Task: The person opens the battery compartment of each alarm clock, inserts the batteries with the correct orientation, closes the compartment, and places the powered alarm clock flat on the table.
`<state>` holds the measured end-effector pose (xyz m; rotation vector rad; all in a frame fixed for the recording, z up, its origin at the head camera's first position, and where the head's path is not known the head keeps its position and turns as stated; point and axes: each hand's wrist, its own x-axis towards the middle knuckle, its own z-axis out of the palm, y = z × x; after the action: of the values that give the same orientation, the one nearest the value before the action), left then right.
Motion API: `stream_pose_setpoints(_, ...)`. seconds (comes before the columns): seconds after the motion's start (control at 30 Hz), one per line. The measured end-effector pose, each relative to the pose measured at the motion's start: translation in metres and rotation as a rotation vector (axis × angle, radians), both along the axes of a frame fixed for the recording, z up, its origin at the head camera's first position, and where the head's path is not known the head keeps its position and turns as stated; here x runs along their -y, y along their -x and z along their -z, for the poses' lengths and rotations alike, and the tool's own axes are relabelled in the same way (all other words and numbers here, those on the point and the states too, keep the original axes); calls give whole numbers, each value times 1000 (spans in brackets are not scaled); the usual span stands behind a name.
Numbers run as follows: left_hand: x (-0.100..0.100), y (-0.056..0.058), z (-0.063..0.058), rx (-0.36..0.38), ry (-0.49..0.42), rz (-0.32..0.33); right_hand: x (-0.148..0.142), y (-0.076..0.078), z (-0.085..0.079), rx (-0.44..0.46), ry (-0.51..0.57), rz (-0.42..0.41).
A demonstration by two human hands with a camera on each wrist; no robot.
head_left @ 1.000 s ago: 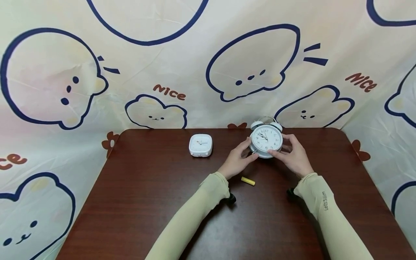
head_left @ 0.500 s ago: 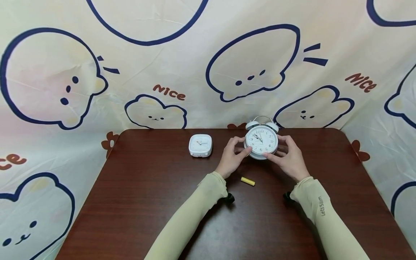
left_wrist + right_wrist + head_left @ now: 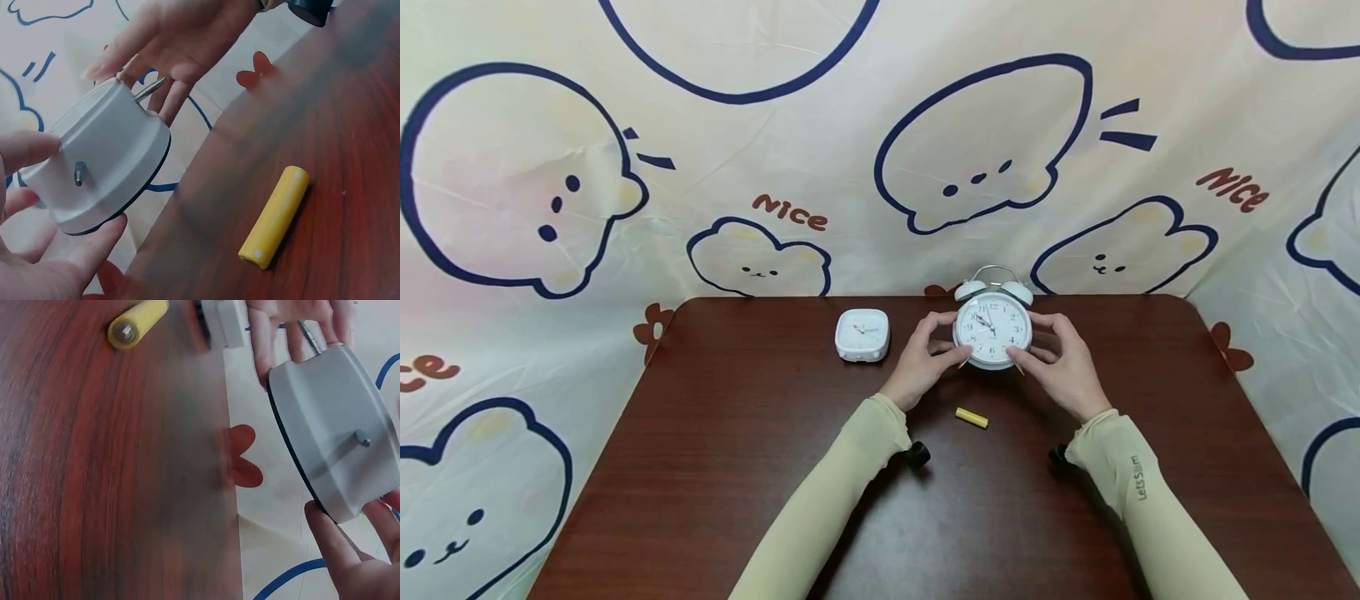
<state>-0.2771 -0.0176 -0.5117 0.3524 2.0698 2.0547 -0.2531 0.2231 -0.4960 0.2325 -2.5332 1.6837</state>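
Near the table's back edge, a round white twin-bell alarm clock (image 3: 992, 331) faces the head camera with its handle up. My left hand (image 3: 919, 358) grips its left side, thumb at the lower front rim and fingers behind. From the right, my right hand (image 3: 1063, 364) holds the opposite side the same way. Both wrist views show the underside of the clock (image 3: 103, 156) with two thin metal legs, tilted between the fingertips. A yellow battery (image 3: 972, 417) lies on the table in front of the clock, between the forearms.
A small square white clock (image 3: 862, 335) stands on the dark brown table (image 3: 737, 467) to the left of my hands. Right behind the table hangs a pale cloth (image 3: 850, 150) printed with cartoon figures.
Both hands have moved left a little with the alarm clock between them. My left thumb now sits lower on its rim. The battery and the square clock have stayed in place.
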Motion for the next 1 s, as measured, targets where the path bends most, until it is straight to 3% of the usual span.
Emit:
stream_pose_setpoints(0.33,5,1,6,46,-72,32,6,-4,-3,-51,27,28)
stream_pose_setpoints(0.43,5,1,7,65,-90,32,9,-5,-4,-114,27,31)
stream_pose_setpoints(0.63,2,1,12,88,-84,6,19,-7,-2,-276,-82,71)
stream_pose_setpoints(0.8,3,1,14,99,-97,18,29,-9,-9,-318,-172,121)
stream_pose_setpoints(1.0,3,1,14,128,-124,74,34,-11,-16,-338,-186,138)
